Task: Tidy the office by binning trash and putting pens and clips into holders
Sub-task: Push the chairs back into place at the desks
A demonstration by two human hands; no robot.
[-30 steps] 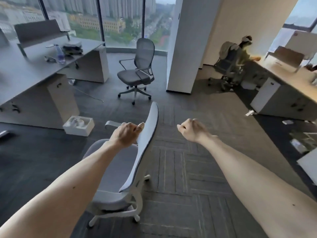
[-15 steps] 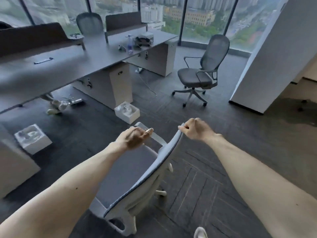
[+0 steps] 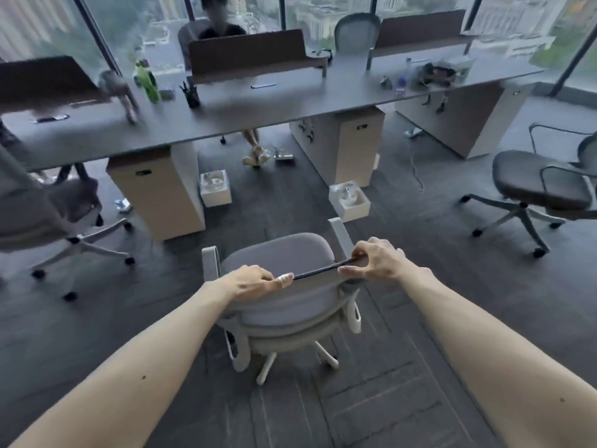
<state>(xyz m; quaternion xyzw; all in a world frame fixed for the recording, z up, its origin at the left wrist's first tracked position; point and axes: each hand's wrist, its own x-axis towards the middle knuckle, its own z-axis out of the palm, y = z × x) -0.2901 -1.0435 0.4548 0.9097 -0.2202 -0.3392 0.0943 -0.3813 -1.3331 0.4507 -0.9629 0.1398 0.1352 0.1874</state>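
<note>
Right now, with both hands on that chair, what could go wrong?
The left hand and right hand grip the grey chair at its backrest top. Rolled forward, it could knock over the white bin on the floor just ahead. Pushed further under the desk, it might bump the seated person's feet.

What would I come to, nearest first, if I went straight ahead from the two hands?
Grey chair, gripped by the left hand and right hand → white bin on the floor → long desk → mesh chair on its far side → window.
</note>
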